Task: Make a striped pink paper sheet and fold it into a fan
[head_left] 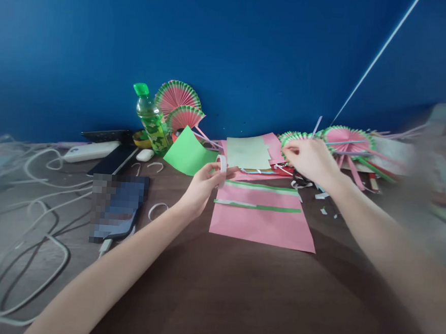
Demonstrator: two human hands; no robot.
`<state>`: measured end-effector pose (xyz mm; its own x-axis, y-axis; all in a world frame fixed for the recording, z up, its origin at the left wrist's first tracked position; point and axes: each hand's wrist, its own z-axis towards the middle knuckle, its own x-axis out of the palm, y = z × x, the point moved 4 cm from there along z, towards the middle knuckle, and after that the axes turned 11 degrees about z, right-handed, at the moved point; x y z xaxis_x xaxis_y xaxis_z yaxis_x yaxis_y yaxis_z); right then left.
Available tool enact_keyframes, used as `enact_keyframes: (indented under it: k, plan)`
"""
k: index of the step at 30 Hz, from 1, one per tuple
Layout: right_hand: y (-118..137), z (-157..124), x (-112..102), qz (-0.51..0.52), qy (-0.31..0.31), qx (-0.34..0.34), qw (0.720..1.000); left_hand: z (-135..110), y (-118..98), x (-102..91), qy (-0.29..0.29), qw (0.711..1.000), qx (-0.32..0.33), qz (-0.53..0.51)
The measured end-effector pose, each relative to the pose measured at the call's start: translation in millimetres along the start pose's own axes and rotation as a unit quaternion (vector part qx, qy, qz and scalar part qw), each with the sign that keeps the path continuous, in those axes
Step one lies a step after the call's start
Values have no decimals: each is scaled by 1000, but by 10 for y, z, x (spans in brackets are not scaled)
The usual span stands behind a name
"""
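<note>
My left hand [203,183] is closed around a narrow roll of white tape [224,163], held upright above the far left corner of a pink paper sheet [259,226]. Two green strips, a far one [275,190] and a near one [281,209], lie across that sheet; white shows along part of each. My right hand [308,156] is raised to the right, thumb and fingers pinched together. What the pinch holds, if anything, cannot be made out. Behind it are pleated pink-and-green paper rosettes [349,139]. A pale green sheet [247,152] rests on more pink paper between my hands.
A green-capped bottle [150,118] and pink-green folded fans [178,100] stand against the blue wall [231,50]. Left are a green paper sheet [189,154], a phone [123,208], a white earbud case [145,155] and looping white cables [66,252]. Paper scraps [322,196] lie right.
</note>
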<state>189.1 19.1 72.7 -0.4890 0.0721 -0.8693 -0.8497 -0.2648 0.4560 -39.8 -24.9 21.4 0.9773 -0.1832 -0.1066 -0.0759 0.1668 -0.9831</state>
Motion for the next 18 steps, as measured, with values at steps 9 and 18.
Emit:
enact_keyframes:
  k: [9,18]
  plan:
    - [711,-372,456,264,-61,-242,932,-45,-57,123,24,999,0,-44]
    - [728,-433,568,226,-140,-305,915,-136,-68,194,22,998,-37,-56]
